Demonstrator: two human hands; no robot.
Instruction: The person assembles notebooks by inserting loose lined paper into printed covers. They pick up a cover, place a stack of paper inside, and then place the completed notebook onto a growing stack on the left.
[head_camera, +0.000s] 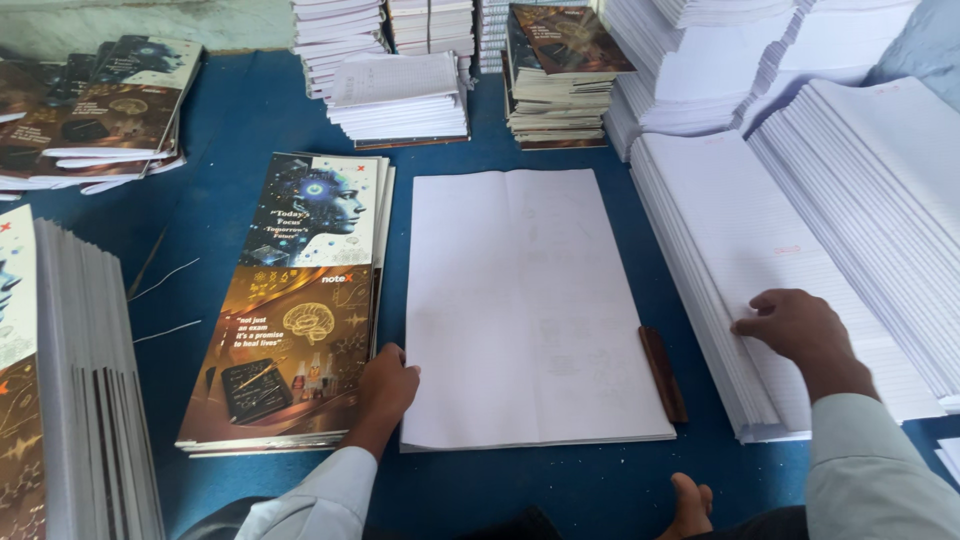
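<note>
A flat stack of white ruled sheets (525, 300) lies in the middle of the blue surface. My left hand (388, 385) rests at its lower left corner, touching the edge, beside a pile of printed notebook covers (300, 300). My right hand (795, 325) lies with fingers curled on the near left edge of a tall pile of ruled paper (740, 250) to the right; whether it grips a sheet I cannot tell. A small brown wooden stick (663, 373) lies against the right edge of the middle sheets.
More cover piles lie at the far left (95, 110) and left front (70, 400). Assembled notebook stacks (400, 95) (560, 80) stand at the back. Further white paper piles (880, 170) fill the right. My bare foot (690, 505) shows at the bottom.
</note>
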